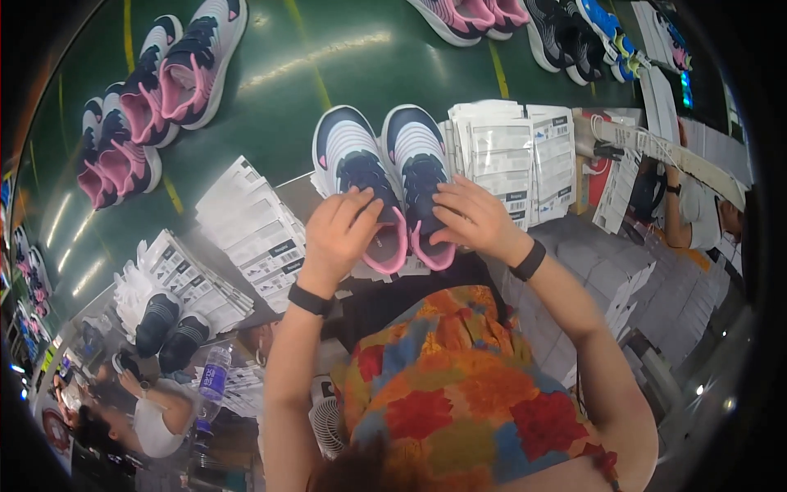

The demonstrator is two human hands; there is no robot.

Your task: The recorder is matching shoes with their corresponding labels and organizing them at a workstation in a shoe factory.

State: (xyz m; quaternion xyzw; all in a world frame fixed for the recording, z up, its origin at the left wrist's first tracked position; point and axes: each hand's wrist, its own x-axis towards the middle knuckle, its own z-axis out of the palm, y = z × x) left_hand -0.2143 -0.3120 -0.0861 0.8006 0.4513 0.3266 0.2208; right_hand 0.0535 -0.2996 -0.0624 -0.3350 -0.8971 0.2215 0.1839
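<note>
Side by side in front of me stand a left sneaker (351,146) and a right sneaker (416,148), white and navy with pink-lined openings. Their toes point away from me, heels toward my body. My left hand (338,234) is closed on the left sneaker, its bent fingers on the navy upper near the opening. On the right sneaker, my right hand (482,215) curls its fingers over the tongue area, thumb by the pink collar. Part of each tongue is hidden under the fingers. Both wrists wear black bands.
Stacks of white printed cards (508,164) lie to the right, with more card stacks (250,234) to the left. Beyond runs a green conveyor belt (270,90) carrying several sneakers (193,70). Dark shoes (176,332), a water bottle (215,375) and a co-worker (160,422) are at lower left.
</note>
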